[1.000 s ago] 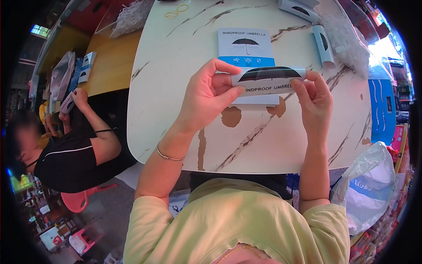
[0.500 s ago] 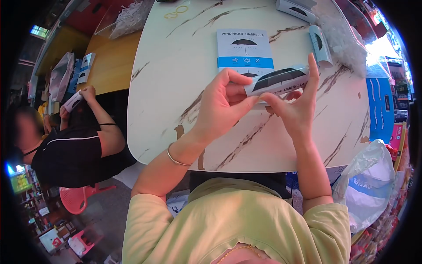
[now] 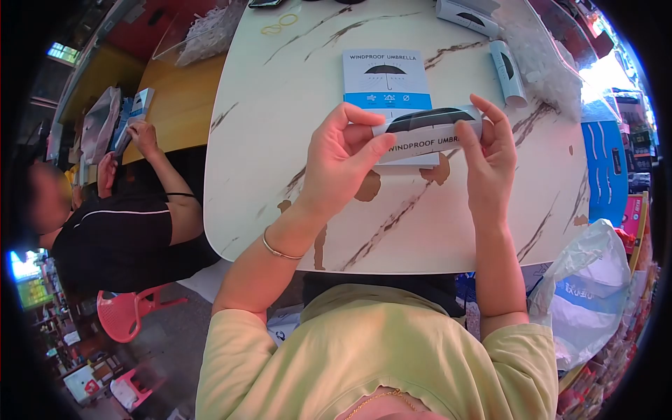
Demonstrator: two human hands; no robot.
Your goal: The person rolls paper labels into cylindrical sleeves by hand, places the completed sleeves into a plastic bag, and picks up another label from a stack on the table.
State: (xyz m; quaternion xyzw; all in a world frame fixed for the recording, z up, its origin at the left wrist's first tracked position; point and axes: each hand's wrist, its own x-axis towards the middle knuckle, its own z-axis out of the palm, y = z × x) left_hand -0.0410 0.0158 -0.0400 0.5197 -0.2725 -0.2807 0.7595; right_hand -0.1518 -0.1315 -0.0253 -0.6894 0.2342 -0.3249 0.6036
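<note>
Both of my hands hold a rolled printed sheet (image 3: 428,142) across its two ends, above the table. It is white, with a black umbrella picture and the words "WINDPROOF UMBRELLA". My left hand (image 3: 341,150) pinches the left end between thumb and fingers. At the right end, my right hand (image 3: 488,157) has its thumb on the front and its fingers behind. Whether anything lies inside the roll cannot be made out. Behind it, a flat printed sheet (image 3: 385,73) with the same umbrella and a blue band lies on the table, partly covered by the roll.
On the marbled white table (image 3: 280,105) a rolled sheet (image 3: 507,73) and another umbrella-printed piece (image 3: 467,17) lie by clear plastic bags (image 3: 542,66). Yellow rubber bands (image 3: 278,25) are at the back. A co-worker (image 3: 133,231) sits left, handling a small item. A plastic bag (image 3: 588,294) hangs right.
The roll has turned so its lettering faces me more, and it sits slightly lower and left. My right index finger, raised before, now bends toward the roll. The co-worker's hands have shifted.
</note>
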